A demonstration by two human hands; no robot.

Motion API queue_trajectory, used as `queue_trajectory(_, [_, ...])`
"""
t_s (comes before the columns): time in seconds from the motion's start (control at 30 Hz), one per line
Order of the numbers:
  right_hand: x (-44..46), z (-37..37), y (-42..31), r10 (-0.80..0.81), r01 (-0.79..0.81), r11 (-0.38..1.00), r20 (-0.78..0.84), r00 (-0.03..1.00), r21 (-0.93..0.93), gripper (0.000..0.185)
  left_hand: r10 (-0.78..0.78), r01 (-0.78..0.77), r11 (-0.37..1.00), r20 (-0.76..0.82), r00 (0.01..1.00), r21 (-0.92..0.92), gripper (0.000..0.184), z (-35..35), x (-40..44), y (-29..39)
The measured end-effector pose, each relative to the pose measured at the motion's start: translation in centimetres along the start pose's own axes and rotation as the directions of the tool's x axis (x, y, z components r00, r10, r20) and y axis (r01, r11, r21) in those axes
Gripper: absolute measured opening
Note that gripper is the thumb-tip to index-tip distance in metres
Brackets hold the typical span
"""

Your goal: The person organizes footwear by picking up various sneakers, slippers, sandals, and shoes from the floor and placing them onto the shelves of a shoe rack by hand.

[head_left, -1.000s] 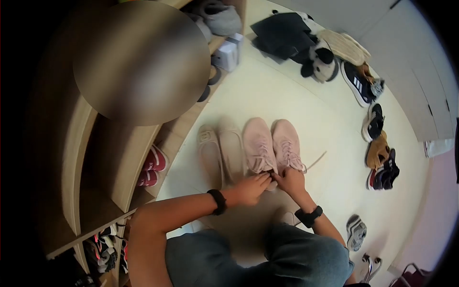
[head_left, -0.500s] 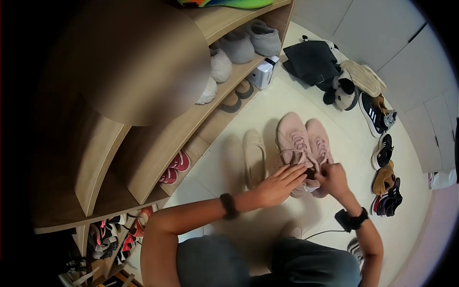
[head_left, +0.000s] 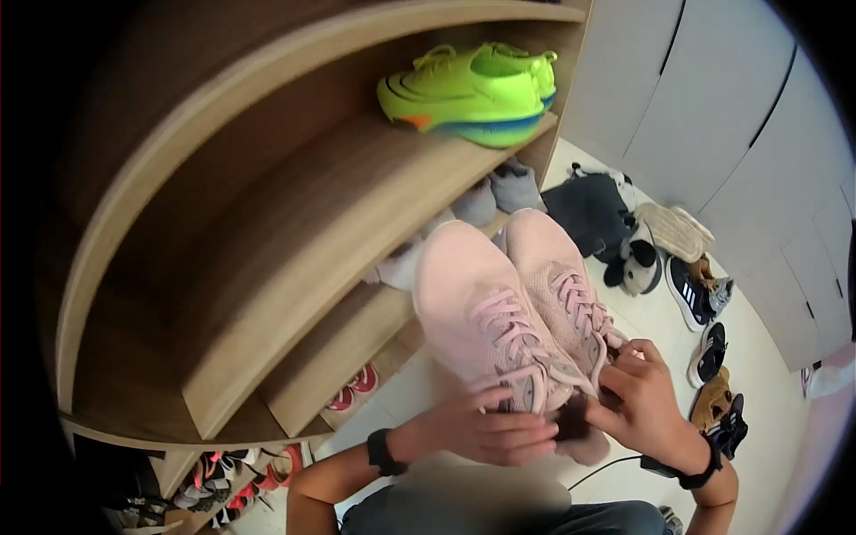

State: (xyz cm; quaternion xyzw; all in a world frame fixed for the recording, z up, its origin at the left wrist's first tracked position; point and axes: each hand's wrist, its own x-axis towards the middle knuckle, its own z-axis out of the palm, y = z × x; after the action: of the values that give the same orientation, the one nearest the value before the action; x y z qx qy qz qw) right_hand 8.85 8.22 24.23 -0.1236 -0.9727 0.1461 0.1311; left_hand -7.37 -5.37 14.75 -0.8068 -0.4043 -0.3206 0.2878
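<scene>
A pair of pink lace-up sneakers point(head_left: 468, 294) is raised off the floor, toes pointing away from me and up towards the shelves. My left hand point(head_left: 481, 430) lies across the ankle part of the left sneaker, its fingers bent around the opening and partly blurred. At the heel end of the right sneaker point(head_left: 557, 267), my right hand point(head_left: 649, 401) grips the collar, thumb towards the opening. The heels are partly hidden behind my hands.
Left of the sneakers stands a wooden shoe rack point(head_left: 294, 259). Neon yellow-green sneakers point(head_left: 481, 89) occupy its upper shelf; grey fuzzy slippers point(head_left: 513, 187) sit lower. Along the right, a dark bag point(head_left: 588, 214), a plush toy point(head_left: 637, 267) and black sneakers point(head_left: 687, 294) lie before white cabinets point(head_left: 704, 98).
The pink sneakers have come up from the floor with both hands, closer to me. The view has tilted up, bringing the yellow-green sneakers fully into sight.
</scene>
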Motion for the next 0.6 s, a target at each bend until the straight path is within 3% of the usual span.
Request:
queue_trajectory(0.1, [2.2, -3.4, -1.4, -0.085, 0.085, 0.995, -0.003, 0.996, 0.054, 0.025, 0.028, -0.018, 0.995, -0.1, 0.995, 0.101, 0.027, -1.9, 2.4, -1.0])
queue_trajectory(0.17, [4.5, -4.5, -2.0, -0.145, 0.146, 0.989, -0.052, 0.988, 0.01, 0.025, -0.121, 0.145, 0.982, -0.187, 0.975, 0.118, 0.03, -3.3, 3.4, -1.9])
queue_trajectory(0.2, [5.6, -4.7, -2.3, -0.205, 0.204, 0.979, -0.078, 0.976, -0.025, 0.025, -0.117, 0.139, 0.984, -0.183, 0.976, 0.11, 0.03, -3.8, 3.5, -2.4])
queue_trajectory(0.27, [8.3, -5.0, -2.7, -0.245, 0.24, 0.968, -0.087, 0.966, -0.066, 0.024, -0.284, 0.335, 0.918, -0.233, 0.93, 0.215, 0.033, -4.6, 3.5, -3.7])
queue_trajectory(0.3, [10.0, -4.4, -2.3, -0.29, 0.284, 0.957, -0.154, 0.944, -0.062, 0.032, -0.282, 0.333, 0.918, -0.237, 0.93, 0.215, 0.033, -4.8, 3.4, -4.0])
queue_trajectory(0.37, [13.7, -4.0, -2.5, -0.31, 0.304, 0.95, -0.121, 0.943, -0.063, 0.031, -0.584, 0.65, 0.743, -0.32, 0.746, 0.159, 0.039, -5.0, 3.2, -4.6])
queue_trajectory(0.4, [15.6, -3.6, -2.8, -0.325, 0.309, 0.939, -0.097, 0.941, -0.148, 0.03, -0.588, 0.652, 0.743, -0.318, 0.743, 0.15, 0.039, -5.0, 3.3, -5.1])
queue_trajectory(0.47, [19.3, -1.6, -3.1, -0.354, 0.326, 0.92, -0.102, 0.93, -0.218, 0.026, -0.708, 0.829, 0.559, -0.527, 0.47, -0.011, 0.046, -4.9, 3.4, -5.6])
queue_trajectory(0.5, [21.2, -0.6, -3.2, -0.38, 0.347, 0.912, -0.133, 0.915, -0.217, 0.023, -0.777, 0.864, 0.503, -0.422, 0.467, 0.03, 0.053, -5.6, 3.3, -5.3])
queue_trajectory(0.6, [25.6, -1.6, -4.1, -0.322, 0.325, 0.928, 0.046, 0.946, -0.183, 0.017, -0.861, 0.904, 0.409, -0.275, 0.427, 0.123, 0.056, -5.7, 2.9, -6.6])
